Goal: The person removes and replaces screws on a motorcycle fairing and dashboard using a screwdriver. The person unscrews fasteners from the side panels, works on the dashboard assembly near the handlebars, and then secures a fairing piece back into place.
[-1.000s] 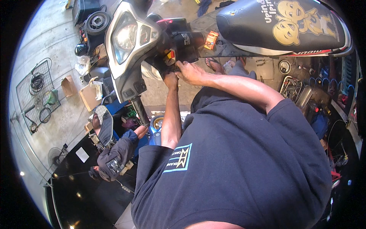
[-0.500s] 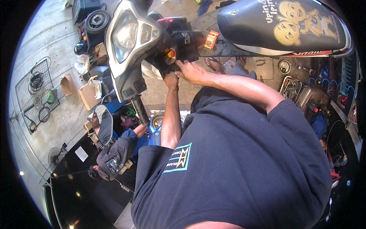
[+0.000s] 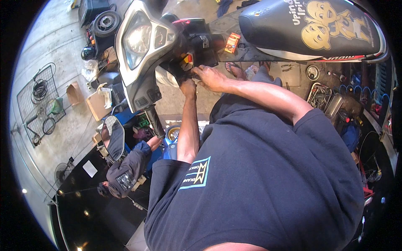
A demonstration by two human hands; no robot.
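Note:
A scooter stands in front of me, its silver and black handlebar cover [image 3: 167,69] on the left and its long black seat [image 3: 272,29] on the right. Both my hands are close together at the dark opening below the handlebar, beside a small yellow and red part [image 3: 188,59]. My left hand [image 3: 188,87] is closed, fingertips reaching in under the panel. Just right of it, my right hand [image 3: 211,78] has its fingers bent and pinched together at the same spot. What either hand grips is too small or hidden to make out.
An orange box [image 3: 232,43] lies on the scooter's footboard. The mirror [image 3: 113,138] sticks out at left, near another person [image 3: 127,171] at work. Pliers [image 3: 289,67], a round tin [image 3: 312,72] and a tray of tools [image 3: 319,95] lie on the floor at right.
My right hand has shifted very slightly, its fingers moving a little to the left. My left hand stays where it was, and the scooter has not moved.

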